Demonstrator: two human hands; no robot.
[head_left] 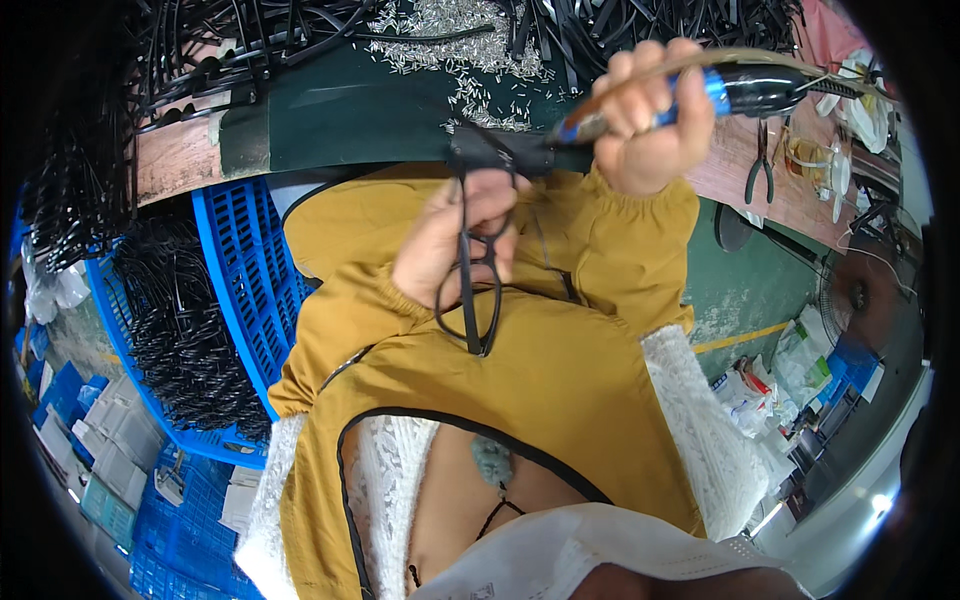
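My left hand (450,235) is closed around a black eyeglass frame (468,310), held at the table's edge above my lap. One rim and a temple hang down below the fingers. The frame's upper end is against a small dark block (500,152) at the edge; the exact contact is blurred. In my right hand (655,135) is a blue and black electric screwdriver (755,90), gripped with its tip pointing left toward that block. The tip itself is smeared by motion. Many tiny silver screws (440,45) lie scattered on the dark green mat (330,115) beyond.
Black temples and frames (230,45) are heaped at the far left and far right. A blue basket (235,270) full of black parts stands left of my lap. Pliers (760,165) and a clear cup (808,160) sit on the table at right, beside a cable.
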